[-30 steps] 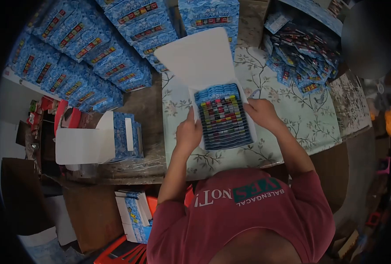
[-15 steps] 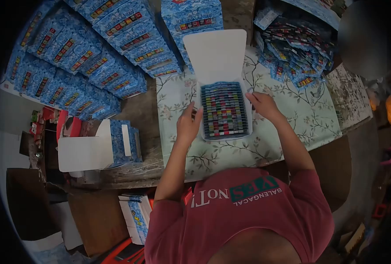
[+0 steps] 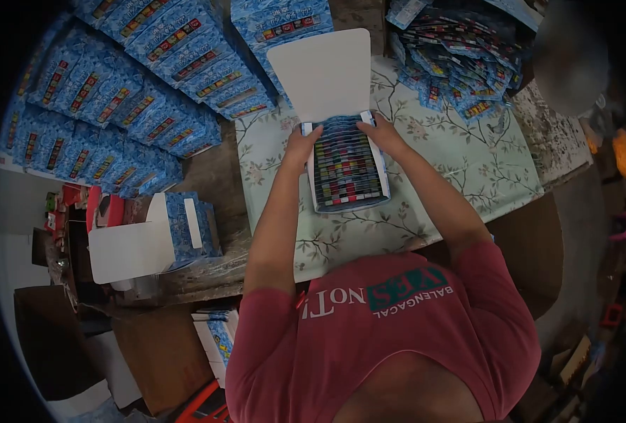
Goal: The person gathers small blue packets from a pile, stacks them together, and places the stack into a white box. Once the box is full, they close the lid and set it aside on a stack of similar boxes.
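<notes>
Table [image 3: 221, 169]: cloth [image 3: 461, 180] on top. On cloth, towards its left: box [image 3: 323, 74], packets [image 3: 348, 166] inside, ranked front to back. Behind-left: stacked boxes [image 3: 151, 106]. Left, off cloth: second box [image 3: 193, 229]. Behind-right: loose packets [image 3: 461, 63], heaped, partly on cloth. Below near edge, left: carton [image 3: 161, 356], flat boxes [image 3: 218, 335] to its right.

Two open boxes: one [image 3: 323, 76] on one floral cloth [image 3: 471, 151], one [image 3: 179, 233] at the surface's [image 3: 215, 175] near left edge. Over a dozen closed boxes [image 3: 147, 81], far left. Packets [image 3: 461, 67] at the far right: too many to count.
</notes>
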A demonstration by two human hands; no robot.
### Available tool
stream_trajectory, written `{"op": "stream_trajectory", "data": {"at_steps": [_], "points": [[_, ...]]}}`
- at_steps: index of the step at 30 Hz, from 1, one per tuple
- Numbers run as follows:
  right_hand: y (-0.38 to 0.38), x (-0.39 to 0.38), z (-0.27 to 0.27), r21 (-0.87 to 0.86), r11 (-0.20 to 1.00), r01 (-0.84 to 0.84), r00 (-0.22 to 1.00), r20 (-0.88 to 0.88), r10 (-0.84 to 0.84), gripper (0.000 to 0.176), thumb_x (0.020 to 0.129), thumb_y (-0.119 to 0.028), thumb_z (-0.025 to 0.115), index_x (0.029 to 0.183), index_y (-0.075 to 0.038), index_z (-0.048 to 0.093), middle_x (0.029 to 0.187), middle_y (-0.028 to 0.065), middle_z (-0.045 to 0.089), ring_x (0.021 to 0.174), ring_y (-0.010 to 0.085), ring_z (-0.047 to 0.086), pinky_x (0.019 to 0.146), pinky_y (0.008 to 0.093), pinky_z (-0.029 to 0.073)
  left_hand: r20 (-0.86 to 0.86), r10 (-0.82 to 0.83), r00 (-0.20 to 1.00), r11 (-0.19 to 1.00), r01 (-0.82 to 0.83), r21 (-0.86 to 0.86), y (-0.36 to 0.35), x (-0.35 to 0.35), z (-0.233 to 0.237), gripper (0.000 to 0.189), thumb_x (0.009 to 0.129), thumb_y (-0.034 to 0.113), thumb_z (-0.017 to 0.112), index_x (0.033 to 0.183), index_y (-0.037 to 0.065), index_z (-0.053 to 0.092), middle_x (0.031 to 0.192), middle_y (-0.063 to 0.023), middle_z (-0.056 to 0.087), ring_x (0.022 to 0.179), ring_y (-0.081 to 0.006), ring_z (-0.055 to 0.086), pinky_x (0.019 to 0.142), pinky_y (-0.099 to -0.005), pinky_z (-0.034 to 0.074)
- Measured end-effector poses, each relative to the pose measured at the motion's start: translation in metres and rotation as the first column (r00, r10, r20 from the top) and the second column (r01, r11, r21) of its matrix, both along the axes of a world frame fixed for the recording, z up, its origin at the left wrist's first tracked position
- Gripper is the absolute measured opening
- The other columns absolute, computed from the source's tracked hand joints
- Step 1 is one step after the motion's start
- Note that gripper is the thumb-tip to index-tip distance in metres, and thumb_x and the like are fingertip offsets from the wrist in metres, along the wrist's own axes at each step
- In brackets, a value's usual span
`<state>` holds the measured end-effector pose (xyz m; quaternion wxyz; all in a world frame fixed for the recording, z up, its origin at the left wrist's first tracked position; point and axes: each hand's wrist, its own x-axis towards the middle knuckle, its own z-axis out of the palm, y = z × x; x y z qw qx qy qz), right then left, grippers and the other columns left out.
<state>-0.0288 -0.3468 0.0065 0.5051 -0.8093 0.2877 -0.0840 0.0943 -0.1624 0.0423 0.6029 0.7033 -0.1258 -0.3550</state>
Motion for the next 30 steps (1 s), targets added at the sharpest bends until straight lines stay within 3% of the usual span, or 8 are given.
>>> {"op": "stream_trajectory", "data": {"at_steps": [5,9,14,16,17,18,19,30], "points": [[0.057,-0.092,0.002,0.206,0.967,-0.150,0.969,0.227,0.102,0.055,0.091,-0.026,0.056,0.134,0.003,0.036,0.122,0.0169,0.053,0.111,0.0226,0.052,0.095,0.0328,0.040,0.169,-0.051,0.984,0.998,0.057,-0.031,0.055,-0.073,-0.011,0.054,0.084,0.018,0.066,0.128,-0.001,0.041,0.115,-0.0132,0.058,0.102,-0.0195,0.058,0.088,-0.0315,0.045],[0.066,-0.112,0.021,0.412,0.893,-0.180,0.973,0.209,0.100,0.062,0.090,-0.023,0.058,0.138,0.003,0.029,0.126,0.0160,0.050,0.116,0.0220,0.048,0.098,0.0326,0.038,0.079,-0.016,0.997,0.992,0.025,-0.120,0.072,-0.097,-0.005,0.057,0.085,0.014,0.065,0.131,-0.003,0.035,0.117,-0.0139,0.056,0.102,-0.0169,0.055,0.088,-0.0295,0.044],[0.030,-0.043,0.007,0.238,0.971,-0.012,0.925,0.371,-0.080,0.062,0.087,-0.017,0.062,0.139,-0.003,0.031,0.125,0.0142,0.051,0.112,0.0214,0.050,0.095,0.0325,0.040,0.058,0.036,0.998,0.974,-0.022,-0.225,0.034,-0.050,0.000,0.058,0.088,0.015,0.061,0.136,0.000,0.033,0.121,-0.0117,0.054,0.107,-0.0171,0.052,0.093,-0.0302,0.041],[0.014,-0.017,0.018,0.274,0.961,0.042,0.890,0.427,-0.160,0.060,0.087,-0.015,0.063,0.138,-0.004,0.034,0.123,0.0132,0.052,0.110,0.0210,0.051,0.093,0.0322,0.041,-0.599,0.416,0.684,0.901,-0.397,0.172,0.000,-0.007,0.041,0.054,0.092,0.015,0.056,0.139,0.002,0.032,0.122,-0.0101,0.054,0.107,-0.0173,0.053,0.090,-0.0279,0.043],[0.005,-0.006,0.022,0.343,0.939,-0.009,0.906,0.401,-0.138,0.055,0.087,-0.014,0.062,0.135,-0.004,0.039,0.121,0.0120,0.054,0.109,0.0200,0.052,0.092,0.0312,0.042,-0.598,0.414,0.687,0.902,-0.396,0.170,-0.002,-0.002,0.024,0.054,0.092,0.015,0.056,0.139,0.002,0.032,0.122,-0.0101,0.054,0.107,-0.0173,0.053,0.090,-0.0279,0.043],[-0.002,0.003,0.025,0.409,0.911,-0.058,0.920,0.377,-0.111,0.050,0.087,-0.013,0.062,0.132,-0.004,0.044,0.119,0.0108,0.056,0.108,0.0190,0.053,0.091,0.0302,0.042,-0.272,0.248,0.930,0.937,-0.301,-0.175,-0.003,0.003,-0.009,0.053,0.091,0.015,0.057,0.138,0.002,0.034,0.122,-0.0094,0.054,0.107,-0.0169,0.053,0.091,-0.0285,0.042],[-0.009,0.010,0.024,0.408,0.911,-0.057,0.920,0.376,-0.111,0.050,0.087,-0.013,0.062,0.132,-0.004,0.044,0.119,0.0108,0.056,0.108,0.0190,0.053,0.091,0.0302,0.042,0.147,0.141,0.979,0.898,-0.064,-0.436,-0.004,0.007,-0.029,0.053,0.091,0.015,0.058,0.137,0.002,0.037,0.122,-0.0086,0.055,0.108,-0.0166,0.053,0.092,-0.0290,0.041],[-0.025,-0.025,0.009,0.388,0.921,-0.041,0.941,0.325,-0.095,0.038,0.090,-0.020,0.060,0.124,-0.003,0.053,0.109,0.0055,0.059,0.100,0.0135,0.054,0.088,0.0268,0.042,-0.064,0.146,0.987,0.937,-0.158,-0.310,0.026,-0.012,-0.028,0.050,0.090,0.020,0.059,0.134,0.002,0.042,0.122,-0.0085,0.054,0.110,-0.0156,0.052,0.093,-0.0286,0.041]]}}
